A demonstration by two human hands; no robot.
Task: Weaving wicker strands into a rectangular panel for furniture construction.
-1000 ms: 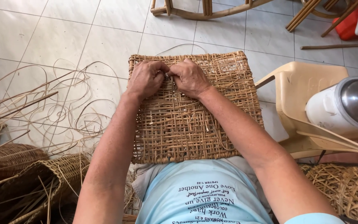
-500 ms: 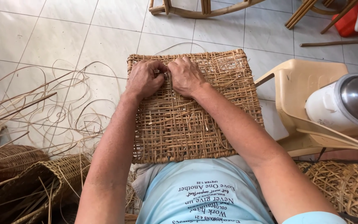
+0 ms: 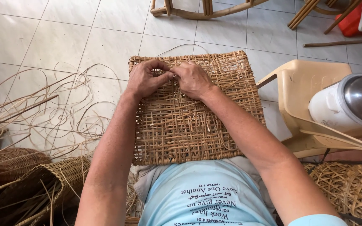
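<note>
Barely anything shifts: both hands stay at the far edge of woven rattan panel on the lap. Left hand and right hand pinch one strand together; overpulling could snap it.

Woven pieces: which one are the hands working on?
The flat square panel on the lap; both hands meet near its far edge. The baskets at lower left and the mesh at lower right lie untouched.

Beige plastic chair at right, white jug with steel lid on it; woven baskets lower left.
</note>
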